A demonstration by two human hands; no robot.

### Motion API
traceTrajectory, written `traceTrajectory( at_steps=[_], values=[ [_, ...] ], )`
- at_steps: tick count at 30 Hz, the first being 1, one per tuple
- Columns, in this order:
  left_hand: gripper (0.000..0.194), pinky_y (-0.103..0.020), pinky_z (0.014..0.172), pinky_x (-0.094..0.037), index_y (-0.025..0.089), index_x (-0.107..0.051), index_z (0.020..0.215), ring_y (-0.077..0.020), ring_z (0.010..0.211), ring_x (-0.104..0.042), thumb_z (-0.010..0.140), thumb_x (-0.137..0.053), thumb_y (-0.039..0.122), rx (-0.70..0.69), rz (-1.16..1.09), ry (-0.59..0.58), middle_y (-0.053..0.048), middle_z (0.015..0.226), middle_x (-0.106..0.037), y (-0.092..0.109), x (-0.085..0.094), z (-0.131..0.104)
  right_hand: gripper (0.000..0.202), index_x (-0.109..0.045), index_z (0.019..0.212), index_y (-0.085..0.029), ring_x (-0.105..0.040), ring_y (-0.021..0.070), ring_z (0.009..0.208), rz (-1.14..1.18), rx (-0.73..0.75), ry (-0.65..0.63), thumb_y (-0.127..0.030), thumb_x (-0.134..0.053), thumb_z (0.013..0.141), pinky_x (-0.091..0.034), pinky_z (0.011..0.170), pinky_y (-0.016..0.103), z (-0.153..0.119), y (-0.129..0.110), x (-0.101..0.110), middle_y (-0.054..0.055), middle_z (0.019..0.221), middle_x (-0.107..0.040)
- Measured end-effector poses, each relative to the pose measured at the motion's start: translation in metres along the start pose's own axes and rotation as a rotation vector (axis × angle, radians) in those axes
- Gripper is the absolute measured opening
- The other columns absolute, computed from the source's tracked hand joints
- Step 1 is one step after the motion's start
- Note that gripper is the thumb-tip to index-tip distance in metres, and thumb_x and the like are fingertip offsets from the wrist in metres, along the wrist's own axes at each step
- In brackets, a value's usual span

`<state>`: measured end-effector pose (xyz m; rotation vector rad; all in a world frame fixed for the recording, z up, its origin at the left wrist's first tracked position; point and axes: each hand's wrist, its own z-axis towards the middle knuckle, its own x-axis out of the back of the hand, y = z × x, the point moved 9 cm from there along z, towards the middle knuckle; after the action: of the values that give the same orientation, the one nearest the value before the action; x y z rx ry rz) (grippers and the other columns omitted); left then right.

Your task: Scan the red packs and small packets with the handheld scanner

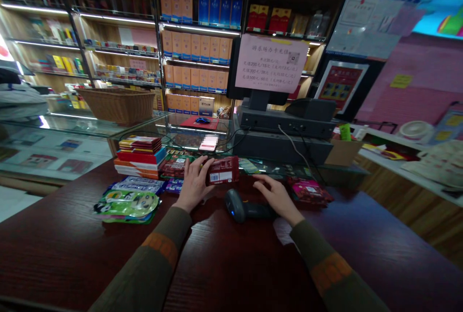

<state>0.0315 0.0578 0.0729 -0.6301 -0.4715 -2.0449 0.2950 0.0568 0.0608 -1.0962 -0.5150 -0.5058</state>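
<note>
My left hand (pixel 195 182) grips a dark red snack packet (pixel 224 171) by its left end, with a white barcode label facing me. Fingers slightly curled and apart, my right hand (pixel 277 196) hovers over the table with nothing in it. A black barcode scanner (pixel 249 208) with a small blue light lies between my hands, nearer the right one. Beyond my right hand lie dark red and pink packets (pixel 309 190). Left of my left hand are a green panda packet (pixel 128 203), purple-blue packets (pixel 139 184) and a pile of boxes (pixel 139 157).
The dark wooden table (pixel 217 268) ends at a glass counter, where a register (pixel 285 128) with a paper sign (pixel 269 63) stands. A wicker basket (pixel 119 104) sits on the left glass counter. A cardboard box (pixel 342 150) stands at right, and cables run behind the packets.
</note>
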Motion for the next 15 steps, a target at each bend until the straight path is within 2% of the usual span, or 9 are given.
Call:
traceTrajectory(
  at_steps=[5, 9, 11, 15],
  values=[
    [0.080, -0.062, 0.123, -0.014, 0.023, -0.038, 0.148, -0.0333, 0.140, -0.042, 0.078, -0.076, 0.033, -0.012, 0.002, -0.012, -0.017, 0.146, -0.047, 0.003, 0.000, 0.000, 0.043, -0.068, 0.119, -0.016, -0.070, 0.0230, 0.087, 0.152, -0.075, 0.040, -0.041, -0.059, 0.085, -0.050, 0.089, 0.039, 0.030, 0.003, -0.004, 0.006, 0.087, -0.076],
    [0.079, -0.062, 0.123, -0.015, 0.022, -0.039, 0.147, -0.0332, 0.140, -0.042, 0.078, -0.076, 0.031, -0.024, 0.003, -0.012, -0.018, 0.146, -0.047, 0.006, 0.000, 0.001, 0.043, -0.071, 0.114, -0.016, -0.069, 0.0220, 0.081, 0.241, -0.128, 0.067, -0.041, -0.063, 0.080, -0.051, 0.083, 0.037, 0.047, -0.001, -0.009, 0.005, 0.083, -0.076],
    [0.078, -0.062, 0.123, -0.016, 0.022, -0.039, 0.147, -0.0333, 0.140, -0.043, 0.079, -0.075, 0.031, -0.037, -0.001, -0.012, -0.018, 0.146, -0.048, 0.009, 0.000, 0.001, 0.041, -0.075, 0.107, -0.016, -0.069, 0.0224, 0.082, 0.274, -0.145, 0.084, -0.041, -0.069, 0.075, -0.052, 0.083, 0.037, 0.053, -0.006, -0.013, 0.006, 0.086, -0.076],
    [0.077, -0.063, 0.123, -0.016, 0.022, -0.039, 0.147, -0.0331, 0.139, -0.043, 0.079, -0.074, 0.031, -0.051, -0.011, -0.011, -0.018, 0.145, -0.048, 0.011, 0.000, 0.002, 0.038, -0.077, 0.102, -0.019, -0.069, 0.0225, 0.093, 0.442, -0.127, 0.010, -0.041, -0.073, 0.072, -0.052, 0.087, 0.036, 0.059, -0.018, -0.030, 0.008, 0.103, -0.077]
  ],
)
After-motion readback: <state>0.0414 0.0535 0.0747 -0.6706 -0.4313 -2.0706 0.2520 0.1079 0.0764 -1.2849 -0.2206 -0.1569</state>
